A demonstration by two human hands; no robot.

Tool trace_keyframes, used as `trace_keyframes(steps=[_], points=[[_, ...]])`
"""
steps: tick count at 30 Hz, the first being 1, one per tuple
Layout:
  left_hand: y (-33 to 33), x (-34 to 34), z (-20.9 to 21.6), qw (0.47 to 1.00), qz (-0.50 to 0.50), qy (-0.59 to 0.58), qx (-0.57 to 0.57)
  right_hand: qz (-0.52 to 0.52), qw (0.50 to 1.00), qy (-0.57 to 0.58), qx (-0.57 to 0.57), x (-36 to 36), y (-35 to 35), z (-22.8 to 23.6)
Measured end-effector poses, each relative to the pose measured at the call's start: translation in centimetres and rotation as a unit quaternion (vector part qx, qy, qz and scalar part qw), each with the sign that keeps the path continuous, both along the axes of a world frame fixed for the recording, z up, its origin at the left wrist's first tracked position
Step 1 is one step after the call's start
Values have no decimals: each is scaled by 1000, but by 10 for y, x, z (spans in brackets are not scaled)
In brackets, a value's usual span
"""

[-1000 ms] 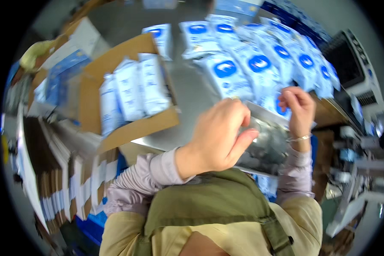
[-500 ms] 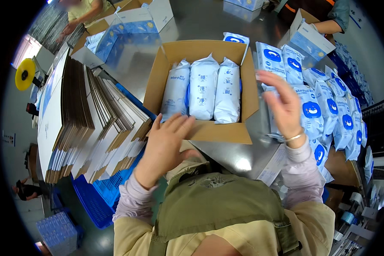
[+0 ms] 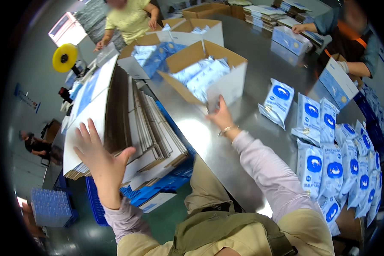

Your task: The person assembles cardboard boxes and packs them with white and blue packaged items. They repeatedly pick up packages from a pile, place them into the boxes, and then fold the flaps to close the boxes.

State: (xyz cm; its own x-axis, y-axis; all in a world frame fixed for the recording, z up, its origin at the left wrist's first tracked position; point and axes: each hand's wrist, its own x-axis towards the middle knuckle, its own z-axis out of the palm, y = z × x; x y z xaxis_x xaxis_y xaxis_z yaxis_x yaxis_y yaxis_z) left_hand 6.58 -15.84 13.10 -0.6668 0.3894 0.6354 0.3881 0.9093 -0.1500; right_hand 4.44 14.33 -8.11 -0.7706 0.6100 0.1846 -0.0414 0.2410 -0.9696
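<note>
My left hand (image 3: pixel 100 160) is open, its fingers spread, in front of the stack of flat white-and-brown cartons (image 3: pixel 128 123). It holds nothing. My right hand (image 3: pixel 222 117) reaches forward to the near corner of an open carton (image 3: pixel 231 83), thumb and fingers apart against the cardboard. I cannot tell how firmly it presses. Inside that carton lie light-blue soft packs of wipes (image 3: pixel 209 77), its flaps standing up or folded outward. To the right of my right arm a single pack of wipes (image 3: pixel 278 102) lies on the metal table (image 3: pixel 243 166).
Many packs of wipes (image 3: pixel 333 170) are heaped at the right edge. More filled cartons (image 3: pixel 143 59) stand at the far left. A blue crate (image 3: pixel 175 179) is under the flat cartons. Co-workers' hands show at the far left (image 3: pixel 152 22) and far right (image 3: pixel 301 28).
The carton of wipes has moved away and left across the table. My right hand has gone from the packs to its corner; my left hand has left its rim for the flat cartons. The view has turned.
</note>
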Motion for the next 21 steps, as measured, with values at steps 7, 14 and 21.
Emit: trace_keyframes(steps=[7, 14, 21], points=[[-62, -9, -12, 971, -174, 38, 162, 171, 971, 58, 156, 49, 8, 53], [-34, 82, 96, 798, -501, 141, 304, 33, 939, 341, 1, 117, 96, 183], [93, 62, 45, 546, -535, -300, 571, -179, 933, 313, -5, 220, 190, 213]])
